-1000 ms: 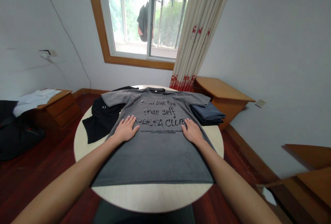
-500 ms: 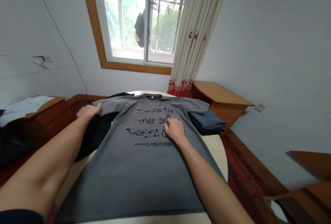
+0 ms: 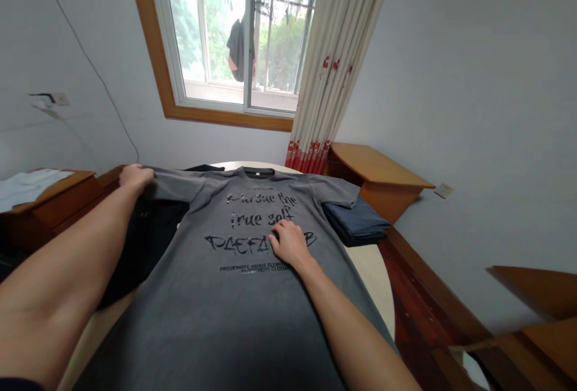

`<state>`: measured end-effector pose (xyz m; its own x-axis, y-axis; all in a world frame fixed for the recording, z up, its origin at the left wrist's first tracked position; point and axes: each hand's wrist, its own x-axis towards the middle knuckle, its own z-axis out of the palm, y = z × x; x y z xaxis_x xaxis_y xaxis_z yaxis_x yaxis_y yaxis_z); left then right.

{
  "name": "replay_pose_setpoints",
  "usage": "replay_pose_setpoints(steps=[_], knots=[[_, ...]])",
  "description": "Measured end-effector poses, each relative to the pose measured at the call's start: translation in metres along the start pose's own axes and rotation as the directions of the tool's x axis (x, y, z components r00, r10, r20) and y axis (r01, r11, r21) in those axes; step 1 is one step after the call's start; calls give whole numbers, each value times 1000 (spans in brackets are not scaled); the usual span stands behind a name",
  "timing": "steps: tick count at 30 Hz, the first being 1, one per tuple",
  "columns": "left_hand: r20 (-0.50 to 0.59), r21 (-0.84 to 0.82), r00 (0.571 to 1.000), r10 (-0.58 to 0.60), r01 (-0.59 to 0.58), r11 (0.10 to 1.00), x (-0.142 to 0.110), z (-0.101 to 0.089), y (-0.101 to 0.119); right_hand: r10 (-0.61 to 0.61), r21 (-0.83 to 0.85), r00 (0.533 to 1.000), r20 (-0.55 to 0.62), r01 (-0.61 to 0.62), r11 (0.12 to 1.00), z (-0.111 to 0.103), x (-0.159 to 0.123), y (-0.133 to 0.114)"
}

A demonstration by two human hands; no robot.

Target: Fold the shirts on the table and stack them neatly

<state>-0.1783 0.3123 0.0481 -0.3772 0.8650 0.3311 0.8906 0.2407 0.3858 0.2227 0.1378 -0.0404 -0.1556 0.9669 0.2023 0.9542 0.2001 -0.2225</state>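
A grey T-shirt (image 3: 216, 307) with black lettering lies spread front side up over a pale round table (image 3: 372, 270), its collar toward the window. My left hand (image 3: 136, 177) is closed on the end of the left-side sleeve, pulling it out straight. On the chest print rests my right hand (image 3: 290, 243), palm down with its fingers slightly bent and apart, covering part of the large letters. The sleeve on the right side lies partly over a folded stack of dark blue clothing (image 3: 358, 219).
Black clothing (image 3: 153, 222) lies under the left sleeve at the table's left side. A wooden desk (image 3: 378, 168) stands behind to the right, beside a long curtain (image 3: 333, 66) and the window. Another wooden cabinet (image 3: 67, 198) with pale cloth on it is at left.
My left hand has drawn the sleeve farther out to the left, tightening it. The right hand has slid slightly down and left across the print. The camera view has shifted a little.
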Motion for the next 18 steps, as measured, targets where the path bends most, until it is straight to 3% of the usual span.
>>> replay_pose_setpoints(steps=[2, 3, 6, 8, 10, 14, 18], knots=[[-25, -17, 996, -88, 88, 996, 0, -15, 19, -5, 6, 1000, 5, 5, 1000, 0, 0, 0], [-44, -50, 996, -78, 75, 996, -3, -21, 33, -6, 10, 1000, 6, 6, 1000, -1, 0, 0], [-80, -78, 974, 213, -219, 973, -24, -31, 79, -3, 27, 1000, 10, 3, 1000, -2, 0, 1], [38, -65, 938, 343, -341, 938, -43, -25, 106, -2, 40, 1000, 16, 2, 999, -3, 0, 3], [150, -21, 913, 379, -380, 925, -59, -9, 121, -7, 50, 1000, 19, 6, 999, -3, 0, 4], [291, 148, 897, 333, -386, 911, -74, 38, 119, -13, 44, 1000, 22, 12, 999, -3, -1, 5], [236, 222, 941, 244, -296, 929, -62, 76, 93, -20, 54, 999, 28, 18, 998, -3, -3, 5]])
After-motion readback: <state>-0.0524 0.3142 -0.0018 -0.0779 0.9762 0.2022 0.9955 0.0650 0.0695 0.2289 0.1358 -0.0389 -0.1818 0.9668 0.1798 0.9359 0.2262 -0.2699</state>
